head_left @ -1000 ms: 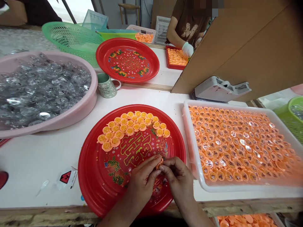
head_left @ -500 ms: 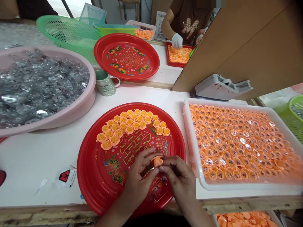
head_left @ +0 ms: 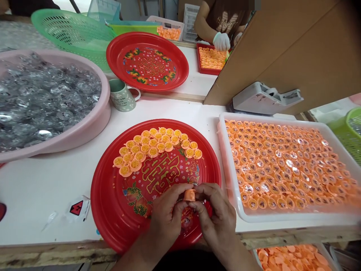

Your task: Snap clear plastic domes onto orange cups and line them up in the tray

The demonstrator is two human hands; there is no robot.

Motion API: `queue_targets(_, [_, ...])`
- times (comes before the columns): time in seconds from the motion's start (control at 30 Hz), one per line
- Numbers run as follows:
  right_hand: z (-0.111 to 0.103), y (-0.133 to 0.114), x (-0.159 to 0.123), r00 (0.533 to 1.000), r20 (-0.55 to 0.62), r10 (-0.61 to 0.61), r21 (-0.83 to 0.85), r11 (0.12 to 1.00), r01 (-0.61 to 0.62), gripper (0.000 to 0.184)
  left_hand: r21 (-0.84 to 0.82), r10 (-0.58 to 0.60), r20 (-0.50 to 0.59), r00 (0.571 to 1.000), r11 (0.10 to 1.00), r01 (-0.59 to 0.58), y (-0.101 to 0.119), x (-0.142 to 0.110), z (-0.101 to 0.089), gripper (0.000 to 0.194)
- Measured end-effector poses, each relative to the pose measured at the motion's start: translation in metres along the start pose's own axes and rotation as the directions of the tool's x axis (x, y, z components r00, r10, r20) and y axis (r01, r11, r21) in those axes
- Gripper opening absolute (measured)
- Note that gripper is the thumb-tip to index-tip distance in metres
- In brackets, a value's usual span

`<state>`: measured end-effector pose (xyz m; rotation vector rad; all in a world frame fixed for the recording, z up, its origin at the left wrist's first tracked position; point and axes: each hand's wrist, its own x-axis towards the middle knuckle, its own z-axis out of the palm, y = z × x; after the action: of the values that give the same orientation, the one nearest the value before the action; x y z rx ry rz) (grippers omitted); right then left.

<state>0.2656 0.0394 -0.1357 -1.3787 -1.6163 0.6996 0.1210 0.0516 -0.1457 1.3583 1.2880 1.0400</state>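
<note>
Between the fingertips of my left hand (head_left: 167, 214) and my right hand (head_left: 216, 210) is a small orange plastic cup-shaped piece (head_left: 189, 195), turned on its side or upside down. Both hands pinch it, thumbs at the near edge and index fingers at the far edge, where something small and shiny shows. They hover over the near part of a round red tray (head_left: 104, 203) with gold lettering. Along that tray's far side several orange cups (head_left: 152, 152) with yellow insides lie in curved rows. Some clear, shiny bits lie in the tray under my hands, partly hidden.
A white tray (head_left: 242, 216) full of orange cups with printed faces stands at right. At left is a pink basin (head_left: 105, 101) of clear-wrapped pieces, beside a green mug (head_left: 122, 98). Behind are another red tray (head_left: 180, 77), a tape dispenser (head_left: 255, 99), cardboard (head_left: 270, 49) and a gloved co-worker's hand (head_left: 221, 41).
My fingers have turned the orange piece over; its side now faces me. Both hands stay together over the red tray. The co-worker's gloved hand has shifted about their tray. My view has tilted slightly down.
</note>
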Motion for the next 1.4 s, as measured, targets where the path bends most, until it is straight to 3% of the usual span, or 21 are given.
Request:
queue_targets(0.17, [0.004, 0.002, -0.002, 1.000, -0.026, 0.011, -0.012, 1.000, -0.011, 0.023, 0.025, 0.021, -0.021, 1.000, 0.999, -0.021, -0.006, -0.002, 0.004, 0.028])
queue_targets(0.3, [0.003, 0.004, 0.004, 0.996, -0.057, 0.066, 0.093, 0.994, -0.060, 0.017, -0.096, -0.090, 0.050, 0.995, 0.991, 0.095, -0.007, 0.000, 0.001, 0.031])
queue_targets(0.4, [-0.002, 0.004, 0.006, 0.996, -0.085, -0.004, 0.074, 0.997, 0.010, 0.016, -0.145, -0.122, 0.078, 0.989, 0.981, 0.133, -0.002, 0.001, -0.002, 0.031])
queue_targets(0.5, [-0.006, 0.004, 0.002, 0.991, -0.079, -0.104, 0.014, 0.994, 0.105, 0.023, -0.053, 0.011, 0.043, 0.999, 0.999, -0.009, 0.002, 0.002, 0.000, 0.031])
queue_targets(0.6, [-0.007, 0.006, -0.002, 0.982, -0.099, -0.162, -0.045, 0.986, 0.159, 0.024, 0.028, 0.199, 0.038, 0.979, 0.979, -0.200, 0.003, 0.003, 0.004, 0.039])
queue_targets(0.7, [-0.005, 0.008, -0.002, 0.976, -0.103, -0.192, -0.095, 0.979, 0.183, 0.022, 0.059, 0.217, 0.042, 0.975, 0.974, -0.219, 0.002, 0.003, 0.007, 0.043])
queue_targets(0.8, [-0.001, 0.011, 0.000, 0.991, -0.093, -0.093, -0.075, 0.993, 0.086, 0.014, 0.061, 0.150, 0.006, 0.989, 0.987, -0.150, -0.001, 0.002, 0.008, 0.037])
queue_targets(0.87, [0.004, 0.015, -0.001, 0.998, -0.062, -0.021, -0.056, 0.998, 0.018, 0.018, 0.061, 0.119, -0.032, 0.992, 0.991, -0.117, -0.003, 0.000, 0.011, 0.032])
queue_targets(1.03, [0.016, 0.028, -0.007, 1.000, -0.028, 0.008, 0.029, 1.000, -0.007, 0.018, 0.158, 0.074, -0.095, 0.993, 0.986, -0.058, -0.009, -0.002, 0.018, 0.031])
queue_targets(1.13, [0.013, 0.030, -0.004, 0.986, 0.012, 0.166, 0.162, 0.973, -0.166, 0.011, 0.184, -0.014, 0.027, 1.000, 0.983, 0.009, -0.003, 0.008, 0.016, 0.033])
queue_targets(1.23, [-0.013, 0.028, 0.004, 0.925, 0.092, 0.368, 0.377, 0.847, -0.375, 0.015, 0.197, -0.107, 0.213, 0.971, 0.978, 0.064, 0.009, 0.034, 0.010, 0.030])
queue_targets(1.27, [-0.029, 0.031, 0.008, 0.907, 0.093, 0.410, 0.440, 0.800, -0.407, 0.019, 0.238, -0.110, 0.198, 0.974, 0.969, 0.062, 0.012, 0.047, 0.009, 0.030])
queue_targets(1.33, [-0.072, 0.043, 0.014, 0.888, 0.007, 0.460, 0.504, 0.765, -0.400, 0.025, 0.381, -0.044, 0.052, 0.998, 0.924, 0.021, 0.012, 0.076, 0.012, 0.033])
queue_targets(1.4, [-0.131, 0.066, 0.014, 0.843, -0.227, 0.488, 0.430, 0.827, -0.363, 0.031, 0.535, 0.075, -0.015, 0.997, 0.843, -0.055, 0.005, 0.105, 0.021, 0.034])
